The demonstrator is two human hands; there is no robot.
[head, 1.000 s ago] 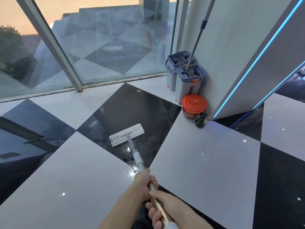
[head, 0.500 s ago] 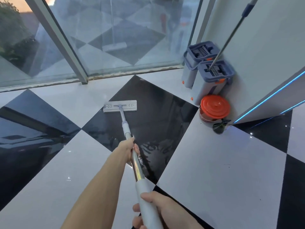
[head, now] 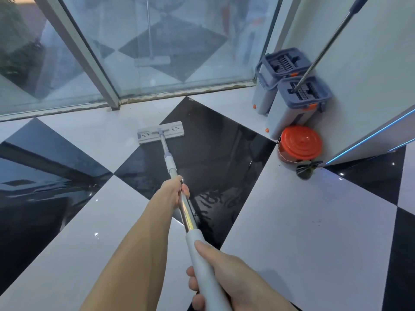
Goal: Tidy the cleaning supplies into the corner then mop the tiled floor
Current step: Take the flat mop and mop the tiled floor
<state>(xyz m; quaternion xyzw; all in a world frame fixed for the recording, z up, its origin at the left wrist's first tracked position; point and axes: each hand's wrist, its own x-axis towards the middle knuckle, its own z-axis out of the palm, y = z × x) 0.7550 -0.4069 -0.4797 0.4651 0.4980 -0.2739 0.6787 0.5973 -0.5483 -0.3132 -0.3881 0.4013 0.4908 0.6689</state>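
The flat mop head lies on the glossy black tile near the window sill, at twelve o'clock from your hands. Keep it flat and press evenly along the pole, working in overlapping passes. Your left hand wraps the steel shaft ahead; your right hand grips the white handle nearest you. Two mop buckets stand tucked at two o'clock.

Two hands, two mops, two grey mop buckets at two o'clock, one orange-lidded container, one dark spray bottle.
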